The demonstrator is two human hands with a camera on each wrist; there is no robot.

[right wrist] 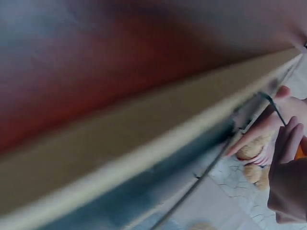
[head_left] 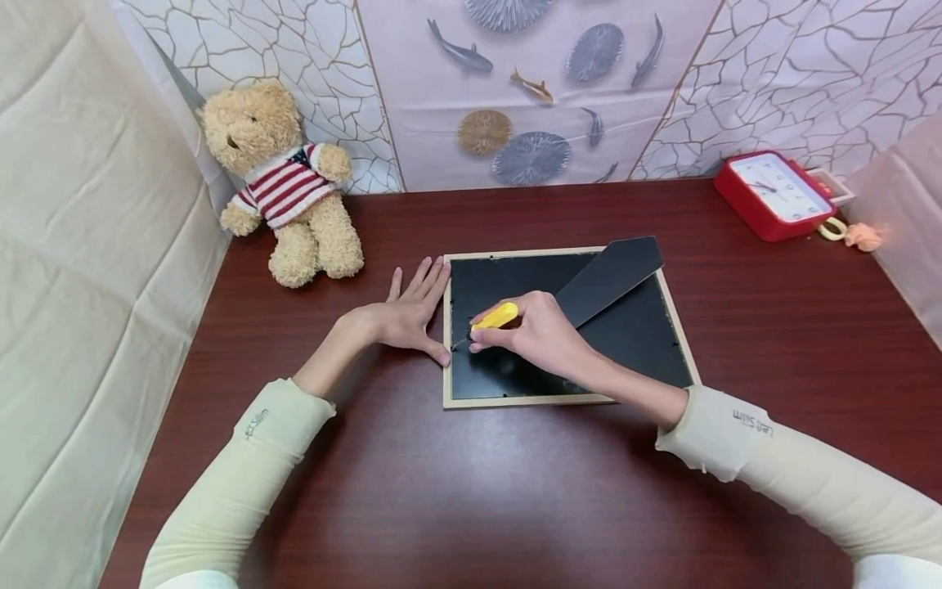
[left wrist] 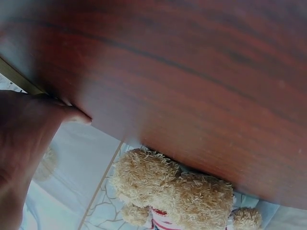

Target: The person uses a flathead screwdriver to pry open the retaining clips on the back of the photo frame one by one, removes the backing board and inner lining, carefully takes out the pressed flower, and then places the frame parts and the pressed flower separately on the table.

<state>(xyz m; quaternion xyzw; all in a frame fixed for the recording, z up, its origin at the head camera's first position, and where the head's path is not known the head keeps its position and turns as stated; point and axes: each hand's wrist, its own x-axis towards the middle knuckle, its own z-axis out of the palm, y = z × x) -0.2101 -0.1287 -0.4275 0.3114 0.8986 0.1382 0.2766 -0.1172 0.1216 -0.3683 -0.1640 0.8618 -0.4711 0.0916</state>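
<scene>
A picture frame (head_left: 471,402) with a light wooden rim lies face down, its black backboard (head_left: 515,378) and angled stand leg (head_left: 611,282) showing. My right hand (head_left: 540,331) grips a screwdriver (head_left: 495,316) by its yellow handle. Its thin metal shaft (right wrist: 274,105) reaches the inner left edge of the rim, by my left thumb. With fingers spread, my left hand (head_left: 408,317) rests along the frame's left side, the thumb and fingertips touching the rim. Part of the left hand (left wrist: 24,134) appears in the left wrist view, and the right hand (right wrist: 290,177) in its own wrist view.
A teddy bear (head_left: 287,188) in a striped sweater leans at the back left of the dark wooden table (head_left: 471,507). Toward the back right stands a red clock (head_left: 773,196), with a small orange item (head_left: 863,237) beside it. Patterned cloth (head_left: 515,90) hangs behind.
</scene>
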